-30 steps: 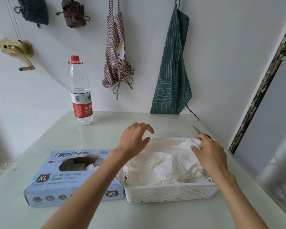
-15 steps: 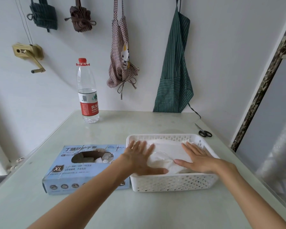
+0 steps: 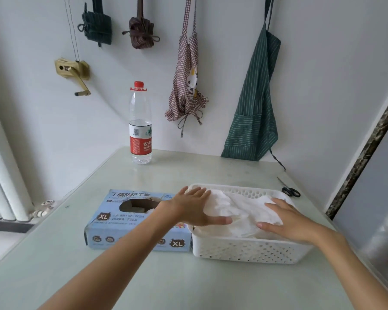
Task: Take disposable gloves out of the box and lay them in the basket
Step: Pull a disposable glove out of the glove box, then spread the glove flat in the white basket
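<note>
Since 0.5 s ago: both hands unmoved, fingers straight, pressing flat. Left hand and right hand flatten crumpled white gloves inside white perforated basket, right of blue box.

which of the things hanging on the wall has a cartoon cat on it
The red-and-white checked apron, hanging between the brown bundle and the green striped apron. The others show no picture.

Worktop lies bare across the lower frame; box touches basket at centre, bottle stands behind, scissors far right.
</note>
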